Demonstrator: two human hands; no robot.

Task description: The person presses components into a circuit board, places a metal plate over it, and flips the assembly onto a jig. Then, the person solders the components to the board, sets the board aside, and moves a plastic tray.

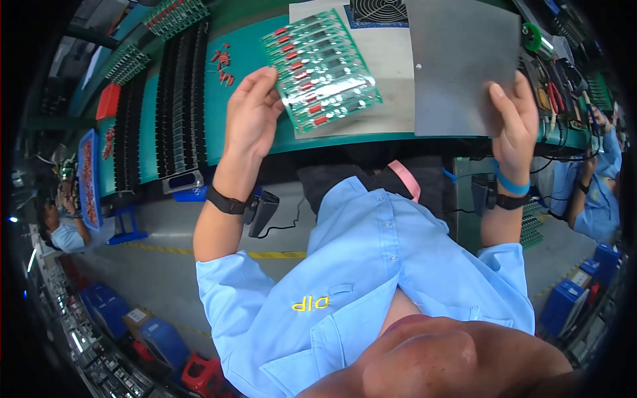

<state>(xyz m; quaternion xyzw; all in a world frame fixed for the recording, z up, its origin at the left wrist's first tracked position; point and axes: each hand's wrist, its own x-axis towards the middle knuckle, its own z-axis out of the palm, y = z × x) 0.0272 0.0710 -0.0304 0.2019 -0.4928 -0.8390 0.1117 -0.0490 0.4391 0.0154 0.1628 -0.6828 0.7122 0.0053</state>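
Observation:
My left hand point(252, 109) pinches the left edge of a green circuit board panel point(325, 73) between thumb and fingers. The panel is tilted, and a row of red components runs down its left side; glare covers part of its shiny surface. My right hand point(514, 119) grips a flat grey plate point(461, 66) near its lower right corner, thumb on top and fingers partly hidden. Both are above the near edge of the bench, side by side. Behind them lies a white sheet point(396, 99) on the green mat.
Loose red components point(223, 63) lie left of the panel. Black slotted racks point(182, 99) and a blue tray of red parts point(89, 179) are further left. A fan point(378, 10) sits at the back. At right are a wire spool point(537, 41) and red-handled pliers point(556, 96). Co-workers sit both sides.

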